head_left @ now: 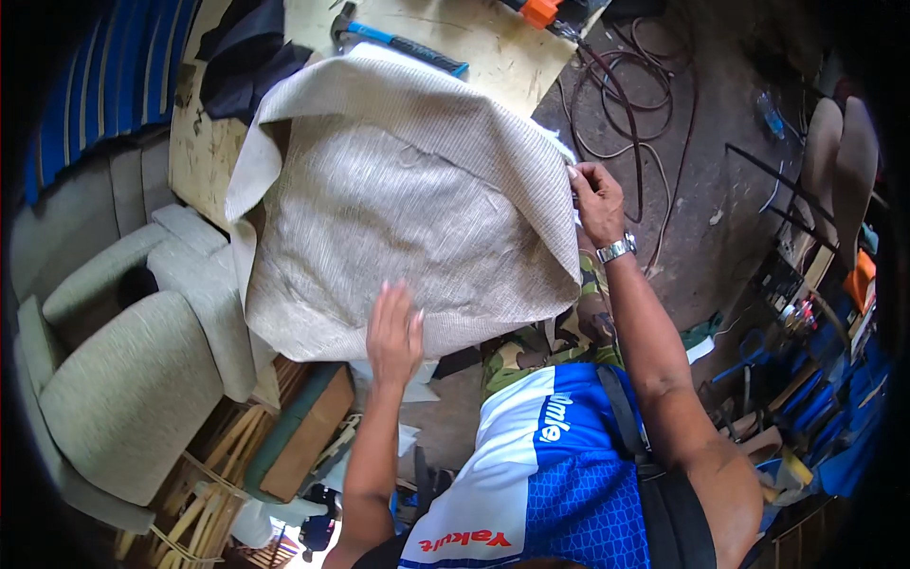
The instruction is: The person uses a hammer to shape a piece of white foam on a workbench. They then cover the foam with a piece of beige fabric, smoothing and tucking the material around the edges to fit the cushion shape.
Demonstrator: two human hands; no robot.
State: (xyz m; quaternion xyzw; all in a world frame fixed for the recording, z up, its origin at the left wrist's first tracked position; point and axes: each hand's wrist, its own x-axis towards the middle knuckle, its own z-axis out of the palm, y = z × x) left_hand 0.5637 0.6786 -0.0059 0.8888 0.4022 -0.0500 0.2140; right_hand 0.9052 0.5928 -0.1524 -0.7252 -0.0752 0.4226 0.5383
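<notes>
A large piece of light grey-beige upholstery fabric (379, 218) is spread over the wooden table in front of me, its edges folded up and its paler, shiny side showing. At its right edge my right hand (599, 201), with a metal watch on the wrist, pinches the fabric between thumb and fingers. My left hand (393, 332) lies over the near edge with fingers stretched out, slightly blurred, holding nothing. Beyond the fabric a hammer (403, 47) with a blue and black handle rests on the tabletop.
The wooden table (512, 66) also carries black cloth (248, 66) at the far left. Grey upholstered seats (142, 389) stand at left, above wooden sticks (204, 517). Hoses (635, 104) coil on the floor at right, near piled tools and parts (806, 408).
</notes>
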